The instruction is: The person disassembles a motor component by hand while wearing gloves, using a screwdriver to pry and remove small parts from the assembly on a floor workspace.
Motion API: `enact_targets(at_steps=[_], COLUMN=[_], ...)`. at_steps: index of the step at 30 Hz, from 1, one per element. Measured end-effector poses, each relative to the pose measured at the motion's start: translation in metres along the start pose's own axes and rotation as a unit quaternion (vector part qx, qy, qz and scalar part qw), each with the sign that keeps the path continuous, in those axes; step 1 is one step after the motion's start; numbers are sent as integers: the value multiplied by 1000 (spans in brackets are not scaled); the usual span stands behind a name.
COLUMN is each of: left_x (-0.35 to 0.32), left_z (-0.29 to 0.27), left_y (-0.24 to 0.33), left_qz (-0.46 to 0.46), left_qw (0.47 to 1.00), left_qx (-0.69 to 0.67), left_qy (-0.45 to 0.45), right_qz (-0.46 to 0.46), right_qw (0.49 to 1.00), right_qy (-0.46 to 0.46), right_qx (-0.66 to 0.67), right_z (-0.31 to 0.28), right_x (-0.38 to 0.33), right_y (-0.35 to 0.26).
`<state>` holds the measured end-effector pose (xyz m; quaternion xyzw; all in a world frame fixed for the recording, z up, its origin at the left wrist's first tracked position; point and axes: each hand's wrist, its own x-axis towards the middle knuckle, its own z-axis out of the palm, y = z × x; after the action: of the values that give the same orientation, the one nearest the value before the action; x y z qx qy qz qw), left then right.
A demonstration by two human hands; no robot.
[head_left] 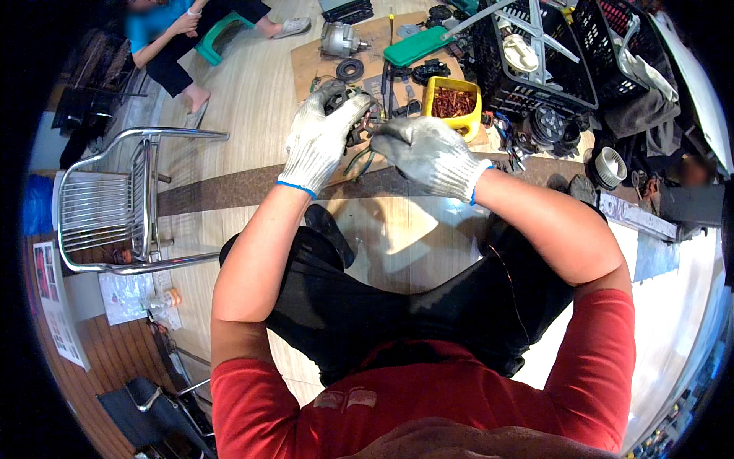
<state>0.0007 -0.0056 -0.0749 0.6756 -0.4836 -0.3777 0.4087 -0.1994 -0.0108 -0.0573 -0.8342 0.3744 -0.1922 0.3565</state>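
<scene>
Workshop floor | left hand (321,138), right hand (430,155) both grip motor part (358,121) | axis unclear

Seen from above: left hand (321,138) and right hand (430,155), both in white knit gloves, closed around a dark motor part (358,115) with green and dark wires (361,162) hanging beneath it, held over black-clad knees. Beyond the hands, on a cardboard sheet (306,65) on the floor: a yellow tub (453,103) of reddish copper scrap, a green case (417,46), a black ring (349,69), black crates (535,69). To the left, a metal chair (107,203); farther off, a seated person in blue (164,30).
</scene>
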Motion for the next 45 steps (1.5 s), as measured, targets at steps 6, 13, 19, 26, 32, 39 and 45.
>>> enact_targets(at_steps=[6, 13, 19, 26, 32, 39, 45], left_x=[-13, -10, -13, -9, -9, -4, 4], left_z=[-11, -24, -20, -2, -10, -45, -79], left_y=[16, 17, 24, 14, 24, 29, 9], left_qz=[36, -65, -113, -55, -103, -99, -113], left_qw=[997, 953, 942, 958, 942, 930, 919], left_qx=[64, -288, -300, -256, -305, -355, -377], left_qy=[-19, -66, -94, -116, -97, -6, -17], right_qz=[-37, 44, 19, 40, -152, -227, -103], right_qw=[991, 991, 987, 990, 981, 971, 973], right_qy=[14, -115, -144, -126, -42, -28, -199], right_qx=[-130, -56, -63, -53, -116, -65, 59], right_z=[-32, -44, -42, -22, 3, 13, 48], right_x=[6, -4, -8, 6, 2, -41, -96], right_y=[29, 35, 29, 6, 10, 6, 24])
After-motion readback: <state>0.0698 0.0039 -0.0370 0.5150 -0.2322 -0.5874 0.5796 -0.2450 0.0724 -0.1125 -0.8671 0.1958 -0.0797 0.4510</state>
